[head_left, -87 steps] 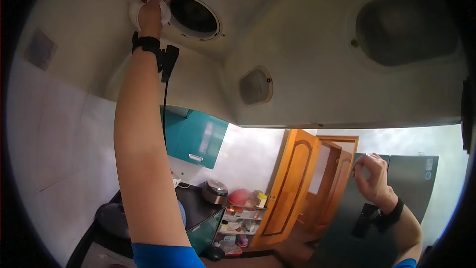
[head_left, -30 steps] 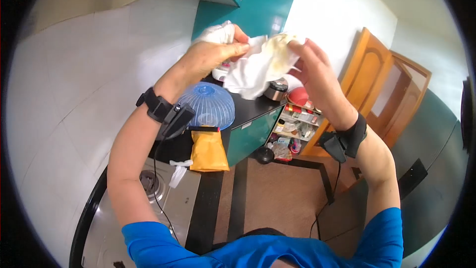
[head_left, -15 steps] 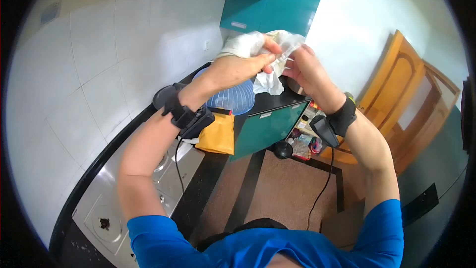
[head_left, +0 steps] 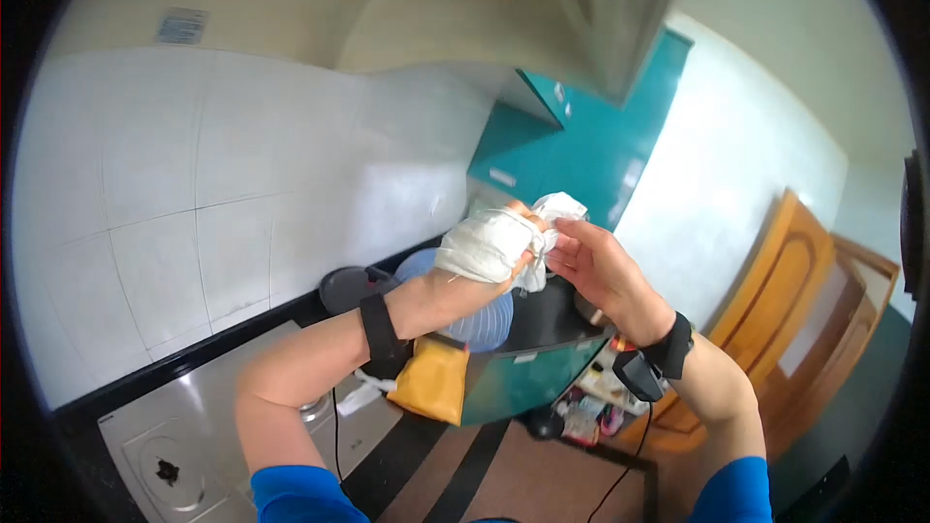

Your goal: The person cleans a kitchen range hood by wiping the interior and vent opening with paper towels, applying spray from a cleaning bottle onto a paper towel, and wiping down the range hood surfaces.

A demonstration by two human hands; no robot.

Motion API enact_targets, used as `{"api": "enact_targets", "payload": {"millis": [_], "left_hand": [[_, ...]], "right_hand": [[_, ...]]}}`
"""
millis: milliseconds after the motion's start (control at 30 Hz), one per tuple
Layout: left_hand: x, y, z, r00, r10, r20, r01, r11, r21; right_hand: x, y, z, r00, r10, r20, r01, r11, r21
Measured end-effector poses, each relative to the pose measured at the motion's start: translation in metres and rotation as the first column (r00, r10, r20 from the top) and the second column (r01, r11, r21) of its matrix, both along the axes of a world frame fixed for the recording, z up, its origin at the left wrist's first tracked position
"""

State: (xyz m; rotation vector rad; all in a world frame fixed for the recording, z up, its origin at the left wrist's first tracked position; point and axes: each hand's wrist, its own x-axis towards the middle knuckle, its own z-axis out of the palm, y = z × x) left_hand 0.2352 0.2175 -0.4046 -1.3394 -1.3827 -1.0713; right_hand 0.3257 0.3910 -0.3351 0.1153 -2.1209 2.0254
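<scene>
A white cloth (head_left: 481, 244) is wrapped around the back and palm of my left hand (head_left: 524, 232), with a bunched part standing out past the fingers. The fingers of that hand are curled in against the cloth, partly covered by it. From the right, my right hand (head_left: 603, 269) meets the bunched part, thumb and fingertips closed on its edge. Both hands are held in the air above the black counter (head_left: 552, 315). Each wrist wears a black strap; a device with a cable shows on the right one.
Below my hands are a blue striped item (head_left: 484, 324) and a yellow pouch (head_left: 433, 380). A dark pan (head_left: 349, 289) lies by the tiled wall, near the stove (head_left: 218, 431). A hood (head_left: 465, 15) overhangs the counter. Shelves (head_left: 591, 407) and a wooden door (head_left: 765, 320) stand right.
The view has tilted up, so the hood shows and the hands sit lower in it. The cloth, spread loosely between the hands before, now lies bunched around my left hand.
</scene>
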Motion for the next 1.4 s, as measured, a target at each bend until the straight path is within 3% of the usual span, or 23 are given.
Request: {"api": "enact_targets", "payload": {"millis": [67, 133, 200, 267, 333, 400, 500, 567, 667, 700, 767, 833, 867, 933, 967, 1033, 1100, 1133, 1167, 1200, 1267, 1300, 1400], "left_hand": [[-0.023, -0.026, 0.015, 0.998, 0.061, 0.001, -0.061, 0.998, 0.0], [-0.044, -0.053, 0.042, 0.975, 0.062, 0.212, -0.08, 0.994, 0.077], [-0.056, -0.098, 0.067, 0.876, -0.115, 0.468, 0.051, 0.988, 0.146], [-0.104, -0.134, 0.075, 0.803, 0.014, 0.596, -0.108, 0.986, 0.123], [-0.126, -0.18, 0.086, 0.721, 0.061, 0.691, -0.131, 0.99, 0.049], [-0.137, -0.208, 0.108, 0.674, -0.21, 0.708, 0.089, 0.975, 0.204], [-0.163, -0.227, 0.162, 0.826, -0.297, 0.48, -0.036, 0.821, 0.57], [-0.175, -0.23, 0.22, 0.939, -0.231, 0.254, -0.056, 0.627, 0.777], [-0.122, -0.216, 0.281, 0.984, -0.126, -0.124, 0.166, 0.406, 0.899], [-0.12, -0.212, 0.303, 0.988, -0.071, -0.136, 0.153, 0.368, 0.917], [-0.131, -0.202, 0.348, 0.989, -0.019, -0.148, 0.146, 0.328, 0.933], [-0.162, -0.178, 0.396, 0.839, 0.521, 0.157, -0.223, 0.066, 0.973], [-0.159, -0.162, 0.398, 0.848, 0.496, 0.188, -0.253, 0.066, 0.965], [-0.125, -0.118, 0.396, 0.99, 0.128, -0.053, 0.032, 0.164, 0.986], [-0.11, -0.097, 0.394, 0.978, -0.066, -0.198, 0.206, 0.151, 0.967], [-0.077, -0.063, 0.388, 0.801, -0.427, -0.419, 0.483, 0.047, 0.874], [-0.06, -0.048, 0.381, 0.557, -0.67, -0.49, 0.586, -0.101, 0.804], [-0.055, -0.049, 0.379, 0.541, -0.675, -0.502, 0.589, -0.122, 0.799], [-0.05, -0.041, 0.373, 0.946, 0.016, -0.324, 0.324, -0.063, 0.944], [-0.046, -0.052, 0.372, 0.938, 0.002, -0.347, 0.346, -0.07, 0.936], [-0.061, -0.077, 0.354, 0.903, -0.088, -0.42, 0.428, 0.114, 0.897], [-0.068, -0.083, 0.356, 0.877, -0.06, -0.476, 0.48, 0.124, 0.869], [-0.073, -0.091, 0.347, 0.922, -0.023, -0.386, 0.381, 0.221, 0.898]], "right_hand": [[0.009, -0.023, 0.028, 0.987, -0.053, -0.152, 0.099, 0.943, 0.318], [0.027, -0.035, 0.059, 0.952, -0.042, -0.303, 0.209, 0.813, 0.543], [0.048, -0.046, 0.082, 0.917, 0.023, -0.399, 0.259, 0.727, 0.637], [0.085, -0.055, 0.099, 0.939, 0.044, -0.34, 0.331, 0.142, 0.933], [0.128, -0.044, 0.114, 0.993, -0.113, -0.046, 0.022, -0.206, 0.978], [0.17, -0.028, 0.137, 0.88, -0.419, 0.222, -0.387, -0.364, 0.847], [0.206, -0.066, 0.167, 0.795, -0.598, 0.103, -0.327, -0.28, 0.903], [0.218, -0.083, 0.191, 0.881, -0.464, -0.09, 0.073, -0.056, 0.996], [0.206, -0.112, 0.209, 0.953, -0.234, -0.19, 0.172, -0.092, 0.981], [0.198, -0.118, 0.205, 0.951, -0.24, -0.196, 0.179, -0.09, 0.98], [0.175, -0.133, 0.195, 0.892, 0.004, -0.452, 0.44, -0.242, 0.865], [0.162, -0.148, 0.18, 0.798, 0.068, -0.599, 0.603, -0.121, 0.788], [0.154, -0.147, 0.177, 0.754, 0.102, -0.649, 0.656, -0.061, 0.752], [0.146, -0.144, 0.184, 0.731, 0.082, -0.677, 0.68, -0.021, 0.732], [0.144, -0.142, 0.188, 0.707, 0.058, -0.704, 0.705, 0.008, 0.709], [0.141, -0.133, 0.18, 0.66, 0.071, -0.747, 0.747, 0.042, 0.664], [0.139, -0.139, 0.171, 0.625, 0.065, -0.778, 0.773, 0.084, 0.629], [0.141, -0.142, 0.168, 0.611, 0.061, -0.789, 0.787, 0.06, 0.614], [0.143, -0.148, 0.167, 0.613, 0.058, -0.788, 0.785, 0.062, 0.616], [0.145, -0.151, 0.166, 0.619, 0.051, -0.784, 0.78, 0.076, 0.621], [0.147, -0.152, 0.169, 0.644, 0.018, -0.765, 0.763, 0.058, 0.644], [0.148, -0.153, 0.168, 0.644, -0.021, -0.764, 0.764, 0.042, 0.643], [0.144, -0.156, 0.166, 0.629, 0.014, -0.777, 0.777, -0.01, 0.629]]}}
